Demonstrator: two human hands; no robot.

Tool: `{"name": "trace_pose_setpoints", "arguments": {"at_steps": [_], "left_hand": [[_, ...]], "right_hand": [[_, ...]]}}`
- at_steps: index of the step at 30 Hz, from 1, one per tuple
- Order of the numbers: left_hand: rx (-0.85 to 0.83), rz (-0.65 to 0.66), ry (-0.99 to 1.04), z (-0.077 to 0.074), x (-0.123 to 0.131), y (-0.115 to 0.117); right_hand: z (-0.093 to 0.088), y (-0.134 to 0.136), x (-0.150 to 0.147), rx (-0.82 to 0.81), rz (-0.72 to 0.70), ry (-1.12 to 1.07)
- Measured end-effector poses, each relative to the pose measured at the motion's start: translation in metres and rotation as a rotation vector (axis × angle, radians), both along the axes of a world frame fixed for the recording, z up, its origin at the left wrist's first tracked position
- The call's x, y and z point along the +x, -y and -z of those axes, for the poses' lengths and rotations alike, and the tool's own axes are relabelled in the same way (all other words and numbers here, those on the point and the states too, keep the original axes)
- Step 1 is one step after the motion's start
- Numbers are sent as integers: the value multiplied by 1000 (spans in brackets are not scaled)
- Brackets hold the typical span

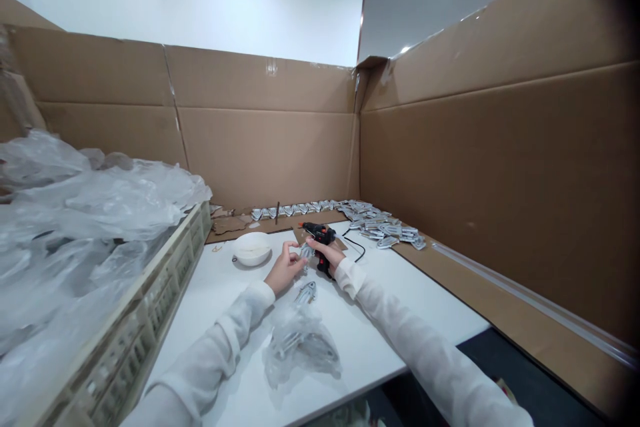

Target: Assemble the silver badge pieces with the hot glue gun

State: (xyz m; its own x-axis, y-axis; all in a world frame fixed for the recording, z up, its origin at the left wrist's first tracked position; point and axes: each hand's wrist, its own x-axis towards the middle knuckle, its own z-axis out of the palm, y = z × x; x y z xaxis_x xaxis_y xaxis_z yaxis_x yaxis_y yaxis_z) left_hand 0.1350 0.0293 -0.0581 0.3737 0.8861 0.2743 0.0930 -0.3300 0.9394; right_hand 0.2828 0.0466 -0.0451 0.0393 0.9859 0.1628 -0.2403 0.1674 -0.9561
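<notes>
In front of me my left hand (287,269) is closed, its fingertips on a small silvery piece (307,252). My right hand (327,253) meets it from the other side, with thumb and finger closed at the same piece. Right behind that hand is a black glue gun (320,233) with a red tip pointing left; whether the hidden fingers also touch its handle, I cannot tell. Nearer to me lies a clear plastic bag (303,345) of similar pieces, with one silvery piece (307,291) at its mouth. A white bowl (252,249) stands left of my hands.
A plastic crate (150,307) heaped with clear bags (100,203) borders the left side. Silvery pieces (383,223) are piled at the back right, with a row of them (295,209) along the back. Cardboard walls (270,147) enclose the white table (215,293). A black cable (357,245) trails right.
</notes>
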Motion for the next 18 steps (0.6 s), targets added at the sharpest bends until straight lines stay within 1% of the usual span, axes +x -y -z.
{"name": "trace_pose_setpoints", "arguments": {"at_steps": [2, 3, 4, 6, 8, 9, 11, 13, 18], "left_hand": [[-137, 74, 80, 0, -2, -5], [-185, 84, 112, 0, -4, -6], [-228, 70, 148, -1, -5, -7], [-297, 0, 260, -4, -8, -8], [-346, -68, 382, -5, -11, -7], [-363, -78, 424, -6, -12, -7], [-381, -73, 458, -7, -13, -6], [-393, -70, 451, -9, -14, -5], [-410, -70, 451, -10, -12, -5]], "right_hand": [[0, -2, -1, -14, -1, -59], [0, -2, -2, -21, -3, -99], [0, -3, -2, -27, -3, -129], [0, -4, 0, -35, 6, -137], [0, -4, 2, -31, 26, -90], [1, -4, 3, -29, 34, -58], [3, -3, 4, -23, 33, -7], [5, -3, 4, -11, 19, 18], [7, -3, 1, -10, 10, 19]]}}
